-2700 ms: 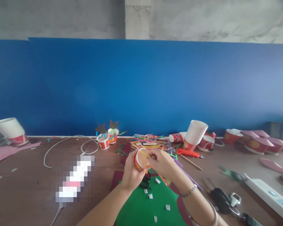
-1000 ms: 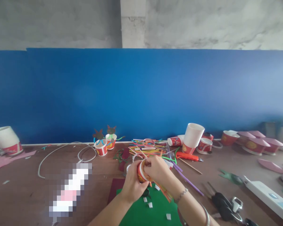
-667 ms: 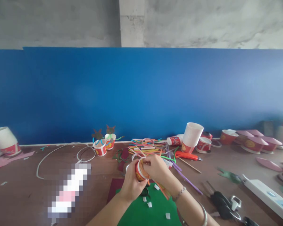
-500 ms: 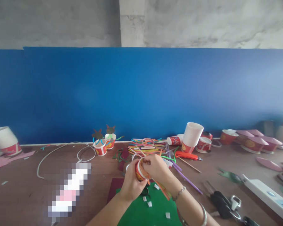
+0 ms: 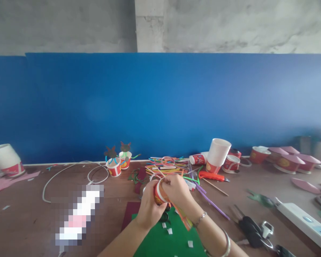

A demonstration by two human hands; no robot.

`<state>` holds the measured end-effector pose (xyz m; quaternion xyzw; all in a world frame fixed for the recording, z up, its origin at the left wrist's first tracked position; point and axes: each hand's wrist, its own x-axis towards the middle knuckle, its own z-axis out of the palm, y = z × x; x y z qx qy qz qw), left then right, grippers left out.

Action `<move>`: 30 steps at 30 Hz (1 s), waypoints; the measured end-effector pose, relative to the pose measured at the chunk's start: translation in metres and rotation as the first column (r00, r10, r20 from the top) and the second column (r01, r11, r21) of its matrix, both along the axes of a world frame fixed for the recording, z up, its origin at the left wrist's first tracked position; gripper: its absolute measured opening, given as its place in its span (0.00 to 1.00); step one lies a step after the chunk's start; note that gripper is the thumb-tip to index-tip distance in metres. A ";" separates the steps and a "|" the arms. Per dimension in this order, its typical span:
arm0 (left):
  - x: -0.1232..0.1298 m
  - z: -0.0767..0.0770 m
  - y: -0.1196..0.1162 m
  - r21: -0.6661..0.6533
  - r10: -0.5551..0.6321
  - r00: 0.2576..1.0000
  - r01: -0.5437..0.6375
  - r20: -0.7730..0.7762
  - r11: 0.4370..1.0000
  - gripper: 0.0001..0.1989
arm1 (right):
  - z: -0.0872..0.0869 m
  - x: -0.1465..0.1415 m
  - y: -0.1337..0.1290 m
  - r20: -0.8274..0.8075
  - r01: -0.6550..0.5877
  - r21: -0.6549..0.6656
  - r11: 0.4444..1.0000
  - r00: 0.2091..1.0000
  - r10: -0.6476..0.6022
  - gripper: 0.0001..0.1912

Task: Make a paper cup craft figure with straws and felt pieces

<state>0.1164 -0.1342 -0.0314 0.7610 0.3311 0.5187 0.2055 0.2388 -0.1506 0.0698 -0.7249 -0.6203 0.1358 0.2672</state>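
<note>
A red-and-white paper cup [image 5: 157,194] is tilted over the middle of the table, its opening turned to the right. My left hand [image 5: 147,210] wraps round its side. Bent and closed, the fingers of my right hand [image 5: 176,187] grip the cup's rim at the opening; their tips are hidden. Below my right wrist hangs an orange-yellow strip [image 5: 186,223], and I cannot tell what it is attached to. Dark scissor handles [image 5: 164,217] show under my hands on the green sheet [image 5: 160,246], among small white paper bits [image 5: 169,231].
Behind my hands lies a pile of coloured pipe cleaners [image 5: 163,167]. Two cups with dark cat-like figures [image 5: 113,167] stand back left. A tall cup stack [image 5: 218,153], an orange cutter [image 5: 211,175], black-handled keys [image 5: 251,228] and a power strip [image 5: 305,221] are to the right.
My right hand has shifted slightly at the cup's rim, and the orange-yellow strip hangs a little lower. My left hand keeps its hold on the cup.
</note>
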 end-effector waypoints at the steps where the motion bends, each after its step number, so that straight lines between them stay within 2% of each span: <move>1: 0.000 0.000 0.000 0.008 0.007 1.000 -0.007 -0.002 1.000 0.34 | 0.000 0.001 0.000 -0.003 0.002 -0.009 1.000 1.000 -0.002 0.09; 10: 0.001 0.001 -0.003 -0.076 0.003 1.000 -0.002 0.019 0.997 0.35 | 0.002 0.003 -0.001 -0.022 -0.082 -0.035 0.996 0.996 0.081 0.10; 14: 0.001 0.000 -0.003 -0.079 -0.003 1.000 0.006 0.031 0.997 0.34 | -0.001 0.004 0.001 -0.051 -0.069 -0.025 0.997 0.996 0.068 0.11; 19: 0.001 0.001 -0.002 -0.057 -0.003 1.000 0.004 0.027 0.998 0.34 | -0.004 0.006 0.004 -0.149 -0.080 -0.028 0.996 0.986 0.075 0.13; 26: -0.001 0.000 0.001 0.048 0.014 1.000 -0.013 -0.025 0.999 0.33 | -0.005 0.009 0.005 -0.261 -0.095 -0.025 0.995 0.962 0.085 0.13; 30: -0.001 -0.001 0.001 0.039 0.023 0.999 -0.022 -0.027 0.999 0.33 | -0.010 0.011 0.007 -0.290 -0.116 -0.001 0.993 0.950 0.111 0.12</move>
